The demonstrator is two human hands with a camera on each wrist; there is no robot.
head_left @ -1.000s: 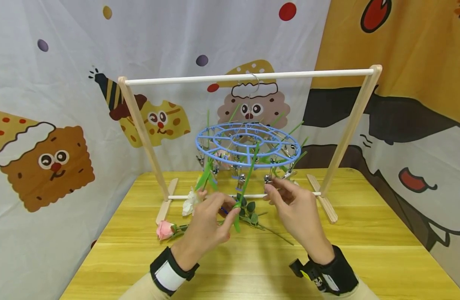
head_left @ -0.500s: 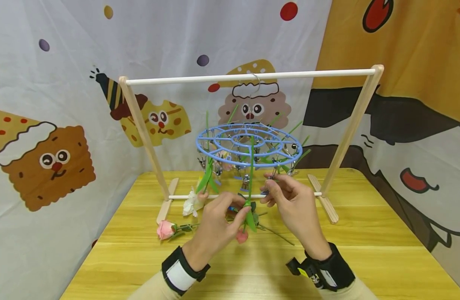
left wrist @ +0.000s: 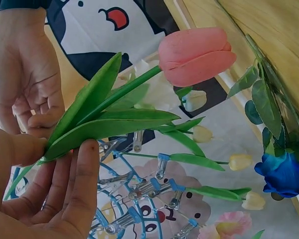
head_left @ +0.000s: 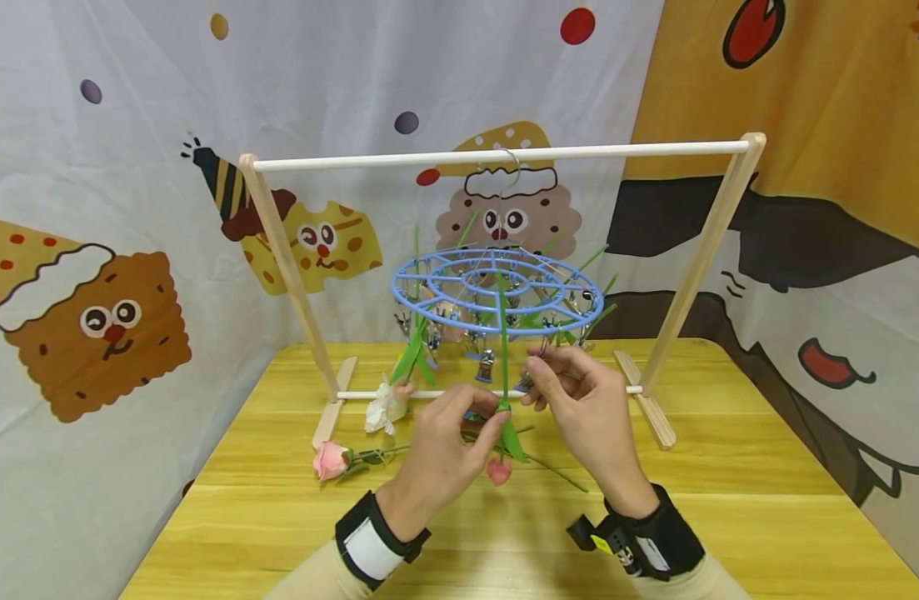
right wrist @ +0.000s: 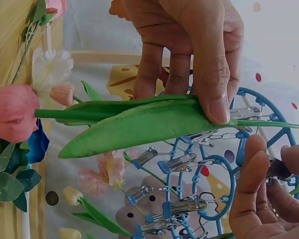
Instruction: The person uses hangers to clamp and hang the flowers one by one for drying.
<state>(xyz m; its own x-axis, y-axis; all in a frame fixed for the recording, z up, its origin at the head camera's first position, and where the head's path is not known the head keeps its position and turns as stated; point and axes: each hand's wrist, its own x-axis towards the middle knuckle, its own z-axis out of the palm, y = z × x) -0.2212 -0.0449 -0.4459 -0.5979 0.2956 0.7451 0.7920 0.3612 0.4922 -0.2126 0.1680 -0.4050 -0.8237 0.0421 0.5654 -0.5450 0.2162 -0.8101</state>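
Note:
My left hand point(head_left: 447, 446) pinches a pink artificial tulip point(left wrist: 197, 56) where its green leaves point(right wrist: 134, 124) meet the stem. The tulip hangs bloom down, its bare stem point(head_left: 504, 358) pointing up in front of the blue round clip hanger point(head_left: 519, 330). With thumb and fingers, my right hand point(head_left: 582, 408) holds a metal clip point(right wrist: 278, 169) with blue ends, under the hanger's front right rim. The tulip stem passes close to this clip. Whether the clip's mouth is parted is hidden by the fingers. Other clips point(head_left: 486, 365) dangle beside it.
The hanger hooks onto the white bar point(head_left: 354, 161) of a wooden stand. Several flowers hang upside down from it, including cream tulips point(left wrist: 239, 162). On the table point(head_left: 227, 533) lie a pink rose point(head_left: 330, 461) and a blue rose point(left wrist: 284, 172). A white flower point(head_left: 384, 408) hangs at the left.
My left hand has moved right with the tulip, whose stem has swung from slanted to nearly upright. My right hand has drawn its clip slightly down and left towards the stem.

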